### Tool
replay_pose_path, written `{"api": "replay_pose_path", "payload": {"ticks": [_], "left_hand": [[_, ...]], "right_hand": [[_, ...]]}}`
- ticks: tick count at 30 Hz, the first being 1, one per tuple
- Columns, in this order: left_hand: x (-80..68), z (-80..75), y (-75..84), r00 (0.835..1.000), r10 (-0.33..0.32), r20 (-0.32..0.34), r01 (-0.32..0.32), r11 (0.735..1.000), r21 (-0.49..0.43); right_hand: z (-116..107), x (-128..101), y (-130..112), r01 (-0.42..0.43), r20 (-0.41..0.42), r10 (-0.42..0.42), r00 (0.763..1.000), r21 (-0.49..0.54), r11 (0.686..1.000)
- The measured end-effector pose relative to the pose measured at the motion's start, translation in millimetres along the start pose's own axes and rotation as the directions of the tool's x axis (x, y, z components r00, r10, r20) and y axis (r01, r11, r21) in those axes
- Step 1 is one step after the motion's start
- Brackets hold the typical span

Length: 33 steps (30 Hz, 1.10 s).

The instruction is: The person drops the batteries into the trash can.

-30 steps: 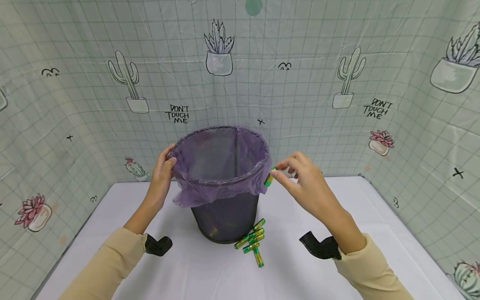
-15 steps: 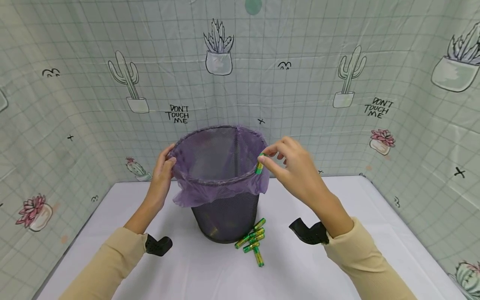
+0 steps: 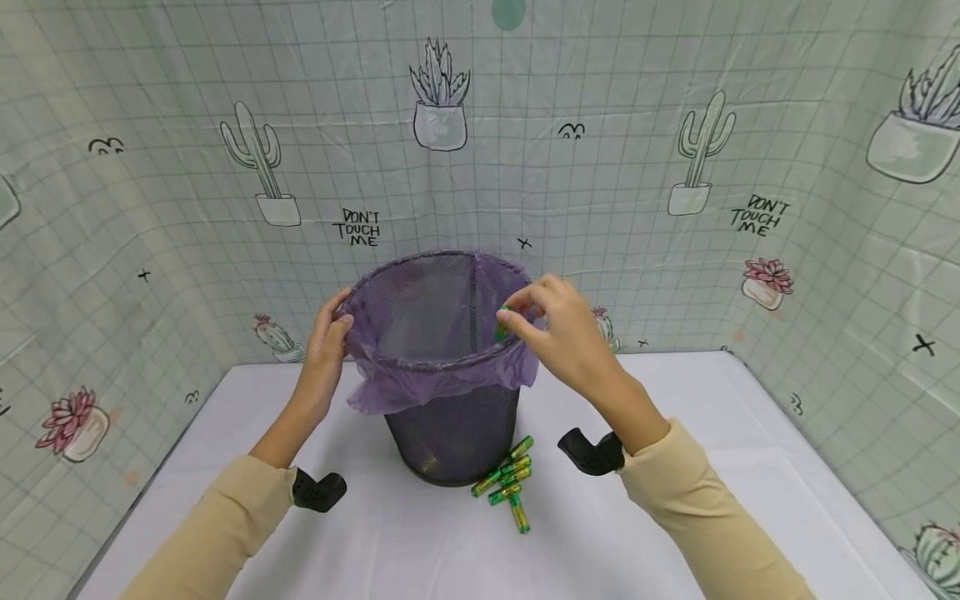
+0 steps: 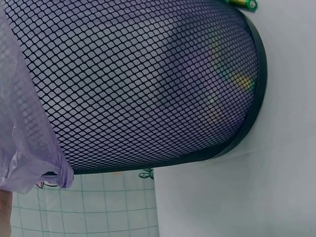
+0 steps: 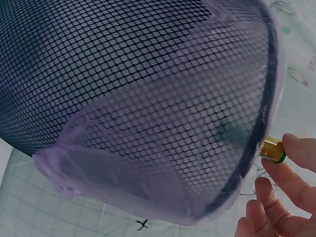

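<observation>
A black mesh wastebasket (image 3: 453,437) stands upright, lined with a thin purple bag (image 3: 431,390) folded over its rim. At the left of the rim my left hand (image 3: 322,354) holds the basket through the bag, thumb towards me. My right hand (image 3: 562,333) pinches a green-and-gold battery (image 5: 273,149) between thumb and fingertips. In the head view the battery overlaps the right inner side of the rim. Several like batteries (image 3: 519,512) lie on the table at the basket's lower right.
The white table (image 3: 645,533) meets a grid-patterned cloth backdrop (image 3: 480,192) behind and at both sides. Green and yellow patches show through the basket's lower mesh in the left wrist view. Each wrist carries a black mount (image 3: 592,452).
My right hand has carried the battery leftward and up from outside the basket to over its right rim. The left hand and the batteries on the table stay where they were.
</observation>
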<state>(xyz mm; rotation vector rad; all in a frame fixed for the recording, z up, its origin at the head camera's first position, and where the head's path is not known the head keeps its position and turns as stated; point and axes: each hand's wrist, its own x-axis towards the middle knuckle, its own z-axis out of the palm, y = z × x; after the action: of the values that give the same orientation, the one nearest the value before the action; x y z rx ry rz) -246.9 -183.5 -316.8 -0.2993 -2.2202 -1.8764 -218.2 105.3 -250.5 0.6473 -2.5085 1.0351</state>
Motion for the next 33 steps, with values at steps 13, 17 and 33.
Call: {"api": "replay_pose_path", "payload": {"ticks": [13,17,33], "left_hand": [[2.2,2.6,1.9,1.000,0.007,-0.004,-0.007,1.000,0.017],[2.3,3.0,1.9,1.000,0.008,-0.009,-0.008,1.000,0.015],[2.5,2.0,0.4,1.000,-0.002,-0.010,0.003,1.000,0.020]], "right_hand": [[1.7,-6.6,6.9,-0.012,0.017,0.012,1.000,0.004,1.000],[0.1,-9.2,10.2,-0.017,-0.006,0.017,1.000,0.005,1.000],[12.3,-43.9,40.9,-0.091,-0.097,0.095,0.991,0.041,0.995]]}}
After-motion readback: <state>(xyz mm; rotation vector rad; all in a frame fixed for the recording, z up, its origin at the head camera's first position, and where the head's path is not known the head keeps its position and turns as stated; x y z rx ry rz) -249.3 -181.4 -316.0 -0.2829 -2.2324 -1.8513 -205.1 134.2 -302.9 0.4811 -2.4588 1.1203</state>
